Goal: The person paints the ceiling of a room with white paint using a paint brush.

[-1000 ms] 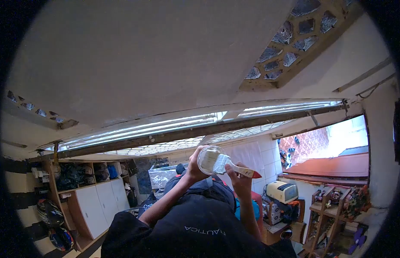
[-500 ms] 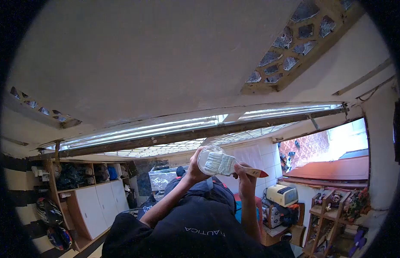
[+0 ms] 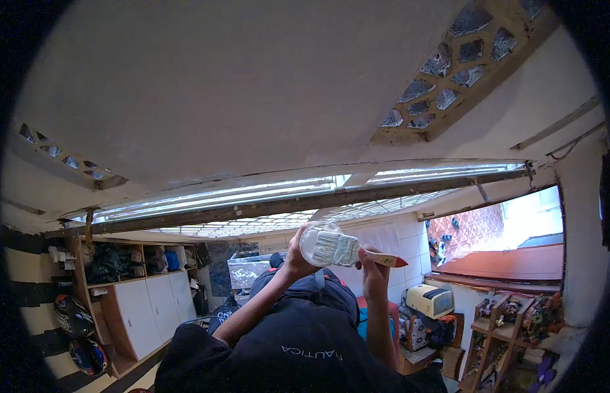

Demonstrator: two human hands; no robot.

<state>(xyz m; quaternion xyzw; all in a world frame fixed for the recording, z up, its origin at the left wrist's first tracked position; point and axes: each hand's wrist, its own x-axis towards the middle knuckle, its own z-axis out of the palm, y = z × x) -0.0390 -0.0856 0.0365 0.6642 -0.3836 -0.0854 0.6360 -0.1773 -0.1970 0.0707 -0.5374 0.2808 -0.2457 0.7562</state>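
My left hand (image 3: 296,259) is closed around a round, clear plastic cup (image 3: 307,241) with whitish paint in it, held up in front of my chest. Fingers of my right hand (image 3: 372,265) grip the handle of a wide paintbrush (image 3: 345,250). White paint coats its bristles, which lie across the mouth of the cup. The wooden handle has a red tip and points to the right. How much paint the cup contains cannot be made out.
Overhead runs a pale wall (image 3: 239,85) with a patterned vent opening (image 3: 442,78). A long dark beam (image 3: 285,204) crosses below it, beside a window grille. At left stands a white-doored cabinet (image 3: 138,319); at right, a wooden shelf (image 3: 492,332) and a cream-coloured appliance (image 3: 429,300).
Hardly anything differs. The brush and both hands keep nearly the same place at the cup, and the view has shifted very slightly.
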